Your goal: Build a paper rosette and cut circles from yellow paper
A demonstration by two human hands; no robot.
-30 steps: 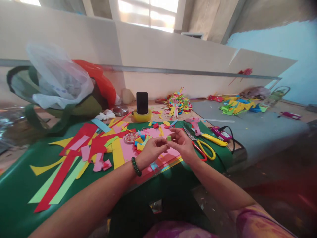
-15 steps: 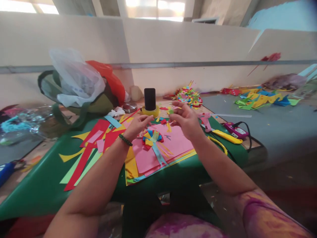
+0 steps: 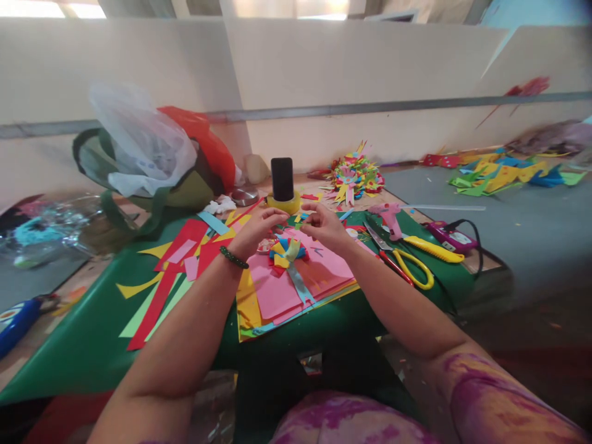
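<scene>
Black phone (image 3: 282, 179), bulging olive bag (image 3: 185, 192)

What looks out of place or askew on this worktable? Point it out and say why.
The phone looks odd: it stands upright at a yellow roll, apparently as a makeshift stand. Left of the left hand, paper strips lie askew, crossing at different angles. Nothing looks clearly spilled or damaged.

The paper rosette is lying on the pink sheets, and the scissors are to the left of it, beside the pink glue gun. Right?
Not quite: the head view shows the scissors to the right of the paper rosette, not the left.
</scene>
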